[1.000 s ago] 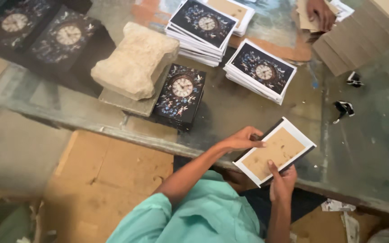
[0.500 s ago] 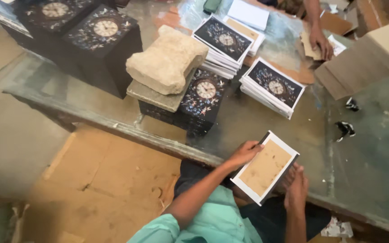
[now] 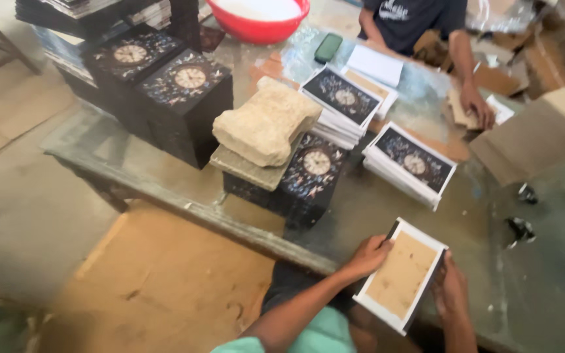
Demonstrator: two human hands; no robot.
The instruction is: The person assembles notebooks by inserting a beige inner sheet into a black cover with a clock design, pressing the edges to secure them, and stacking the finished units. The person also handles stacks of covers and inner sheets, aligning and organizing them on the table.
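Since half a second ago the view has swung up and back, so more of the far side of the bench [image 3: 165, 196] shows: a red bowl [image 3: 259, 16] at 12 o'clock and another person's dark shirt [image 3: 403, 16] at 1 o'clock have come in. Both hands keep the same grip on the panel [image 3: 401, 274], which has barely moved against the bench edge.

That panel sits at 5 o'clock, tilted, tan back up with a white rim. Left hand [image 3: 367, 256] clasps its upper-left edge, fingers curled over the side; right hand [image 3: 451, 291] grasps its right edge, fingers closed along it.

At 12 o'clock from the panel lies a stack of dark clock tiles [image 3: 413, 163] with white edges, and a second stack [image 3: 342, 101] lies further up at 11 o'clock. A rough stone block [image 3: 266, 124] rests on a slab atop a black clock box [image 3: 312, 173]. Two taller black clock boxes [image 3: 188, 98] stand at 10 o'clock. A phone [image 3: 327, 47] lies near the bowl. The other person's hand [image 3: 477, 104] rests on cardboard pieces at 1 o'clock. Two small black clips [image 3: 521, 229] lie at 3 o'clock.
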